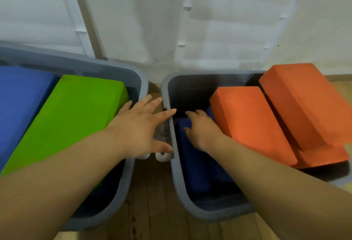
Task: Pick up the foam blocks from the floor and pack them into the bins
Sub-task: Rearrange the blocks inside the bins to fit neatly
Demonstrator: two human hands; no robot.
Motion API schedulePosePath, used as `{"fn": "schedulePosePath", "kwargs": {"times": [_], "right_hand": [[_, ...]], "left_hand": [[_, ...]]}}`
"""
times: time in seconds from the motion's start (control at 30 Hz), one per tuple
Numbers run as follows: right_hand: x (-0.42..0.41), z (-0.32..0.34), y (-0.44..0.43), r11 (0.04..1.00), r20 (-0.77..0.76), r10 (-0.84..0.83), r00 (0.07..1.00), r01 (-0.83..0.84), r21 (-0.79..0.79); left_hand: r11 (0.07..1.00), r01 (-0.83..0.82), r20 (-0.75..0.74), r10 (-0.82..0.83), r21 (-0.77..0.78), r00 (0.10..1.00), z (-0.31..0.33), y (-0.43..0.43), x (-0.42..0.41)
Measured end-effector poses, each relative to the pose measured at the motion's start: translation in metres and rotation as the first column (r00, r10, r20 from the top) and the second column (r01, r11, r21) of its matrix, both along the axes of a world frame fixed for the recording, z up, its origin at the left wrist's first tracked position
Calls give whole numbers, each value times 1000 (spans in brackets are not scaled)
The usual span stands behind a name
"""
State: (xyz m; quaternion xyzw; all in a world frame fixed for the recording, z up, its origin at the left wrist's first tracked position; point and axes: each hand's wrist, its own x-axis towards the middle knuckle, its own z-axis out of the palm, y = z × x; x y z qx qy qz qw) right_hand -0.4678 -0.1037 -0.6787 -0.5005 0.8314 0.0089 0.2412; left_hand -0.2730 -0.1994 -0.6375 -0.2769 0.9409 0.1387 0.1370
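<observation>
My left hand lay spread wide across grey bin rim. My right hand hung loosely curled, empty, over dark blue foam block.

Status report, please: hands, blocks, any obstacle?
Left hand open, over the right bin rim. Right hand inside, at dark blue block, grip unclear. Orange blocks crowd the bin's right side.

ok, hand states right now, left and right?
Left hand: open, fingers spread, holding nothing, at the rim of the right bin.
Right hand: inside that bin, over the dark blue block; fingers curl down, grip cannot be told.
</observation>
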Motion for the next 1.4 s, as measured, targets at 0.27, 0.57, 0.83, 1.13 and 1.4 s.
{"fn": "schedulePosePath", "kwargs": {"times": [0.27,0.57,0.83,1.13,1.4], "right_hand": [[-3,-50,-26,990,-30,-27,999,31,135],[6,24,-7,959,155,-201,967,226,-172],[9,117,53,940,121,-132,984,163,-299],[8,130,90,930,222,-64,973,139,-342],[-20,136,103,953,481,-49,875,185,-239]], "left_hand": [[1000,-26,-57,27,15,998,-11,5,11],[997,1,-61,5,83,998,-13,-4,15],[968,-149,-284,203,201,937,0,-1,8],[652,-243,-269,582,718,767,28,46,-35],[451,-111,-240,650,886,721,45,54,-46]]}}
